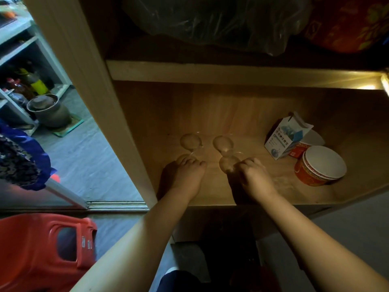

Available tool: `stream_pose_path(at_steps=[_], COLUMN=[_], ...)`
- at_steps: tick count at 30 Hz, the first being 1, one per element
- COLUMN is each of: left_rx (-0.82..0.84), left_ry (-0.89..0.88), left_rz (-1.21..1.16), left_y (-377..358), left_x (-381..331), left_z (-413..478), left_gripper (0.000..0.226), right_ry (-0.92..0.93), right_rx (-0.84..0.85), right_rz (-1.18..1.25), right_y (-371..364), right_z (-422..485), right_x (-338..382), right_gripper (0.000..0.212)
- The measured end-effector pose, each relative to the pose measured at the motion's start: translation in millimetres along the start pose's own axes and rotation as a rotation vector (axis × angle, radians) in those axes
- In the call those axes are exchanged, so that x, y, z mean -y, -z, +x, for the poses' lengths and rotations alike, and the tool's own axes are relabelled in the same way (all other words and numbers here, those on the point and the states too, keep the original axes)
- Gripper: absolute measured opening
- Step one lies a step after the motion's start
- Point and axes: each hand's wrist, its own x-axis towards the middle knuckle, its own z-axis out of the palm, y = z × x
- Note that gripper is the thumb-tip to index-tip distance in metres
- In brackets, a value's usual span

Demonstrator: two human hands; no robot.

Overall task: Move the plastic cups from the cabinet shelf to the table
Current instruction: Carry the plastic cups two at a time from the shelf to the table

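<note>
Clear plastic cups stand on the wooden cabinet shelf, hard to make out in the dim light. One cup and another show as round outlines further back. A nearer cup is under the fingertips of my left hand, whose fingers curl down over it. Another near cup has its rim pinched by the fingers of my right hand. Both forearms reach in from the shelf's front edge. The table is out of view.
At the shelf's right are a blue-and-white carton and a red paper bowl with a white lid. A dark plastic bag fills the shelf above. A red plastic stool is on the floor at lower left, a clay pot beyond.
</note>
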Motion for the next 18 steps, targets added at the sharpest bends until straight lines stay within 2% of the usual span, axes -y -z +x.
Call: stream_pose_path(at_steps=[6, 10, 14, 18], left_rx=[-0.06, -0.163, -0.334, -0.377], left_ry=[-0.026, -0.069, -0.071, -0.067], left_rz=[-0.023, -0.054, -0.07, -0.085], left_y=[5.6, 15.5, 22.2, 35.9], left_x=[-6.7, -15.8, -25.4, -34.8], left_z=[-9.4, -23.7, -38.8, -53.5], left_gripper=[0.032, 0.027, 0.018, 0.025], right_ry=[0.075, 0.127, 0.218, 0.282], right_rx=[-0.038, -0.074, -0.147, -0.227], right_rz=[0.033, 0.042, 0.062, 0.065], right_y=[-0.1, 11.6, 25.9, 38.7], right_z=[-11.5, -25.2, -38.1, -48.1], right_x=[-3.2, -0.2, 6.5, 14.2], right_gripper=[0.03, 0.036, 0.034, 0.027])
